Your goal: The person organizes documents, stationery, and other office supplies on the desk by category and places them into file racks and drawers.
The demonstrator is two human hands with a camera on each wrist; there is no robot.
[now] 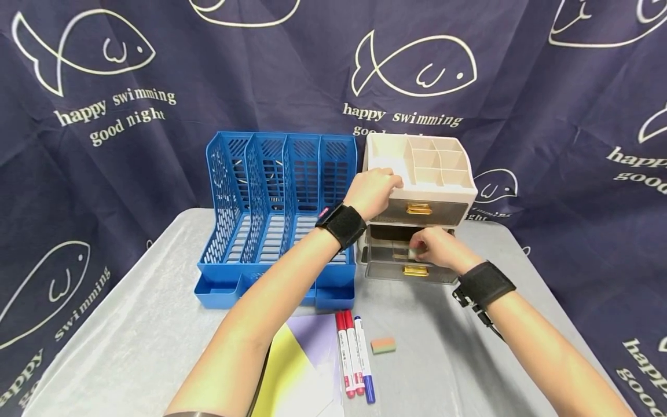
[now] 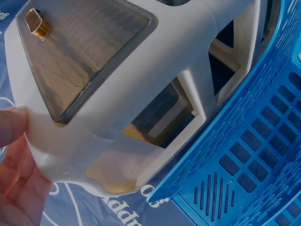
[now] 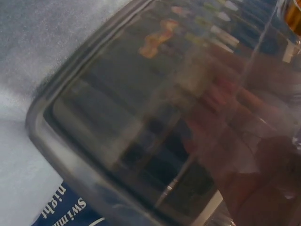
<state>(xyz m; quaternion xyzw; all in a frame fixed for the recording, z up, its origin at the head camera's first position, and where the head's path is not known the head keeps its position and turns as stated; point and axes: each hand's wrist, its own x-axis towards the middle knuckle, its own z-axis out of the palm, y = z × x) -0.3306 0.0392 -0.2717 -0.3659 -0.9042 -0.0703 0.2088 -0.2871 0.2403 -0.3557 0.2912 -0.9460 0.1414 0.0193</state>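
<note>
A small green eraser (image 1: 413, 253) sits inside the pulled-out smoky drawer (image 1: 396, 263) of the beige desk organiser (image 1: 419, 200)

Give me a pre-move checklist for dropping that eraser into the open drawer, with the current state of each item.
1. Left hand steadies the organizer at its top front edge: ok.
2. Lower drawer pulled out far enough to take something: ok.
3. Right hand pinches the small eraser over the drawer: ok.
4. Space inside the drawer: cannot tell, the right wrist view is blurred.
5. Upper drawer pushed in, out of the way: ok.
6. Second eraser and markers lie on the table, apart from both arms: ok.
</note>
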